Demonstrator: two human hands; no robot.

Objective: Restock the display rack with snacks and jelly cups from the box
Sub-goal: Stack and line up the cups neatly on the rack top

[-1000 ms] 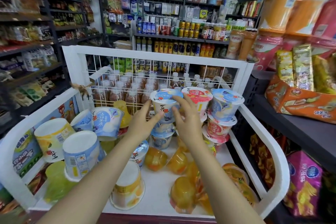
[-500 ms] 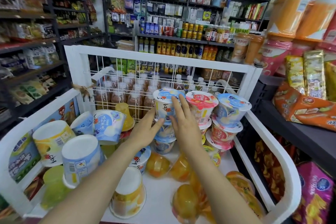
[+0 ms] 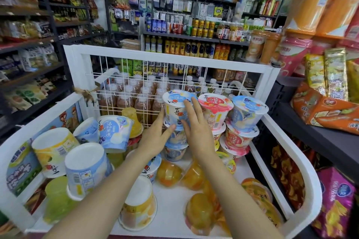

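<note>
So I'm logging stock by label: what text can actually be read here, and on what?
"小茶" on the green drink cartons behind the wire panel.
Large Chinese characters on the blue jelly cup lying on its side: too blurred to read surely.
Barcode digits on the yellow cup: too small.
Shelf goods and snack bags: unreadable.

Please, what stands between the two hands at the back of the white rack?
In the head view, a blue-lidded jelly cup, top of a stack, stands between the left hand and the right hand; both hands touch its sides.

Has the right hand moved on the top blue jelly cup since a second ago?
Yes. The right hand slid lower down the blue jelly cup, away from its lid.
</note>
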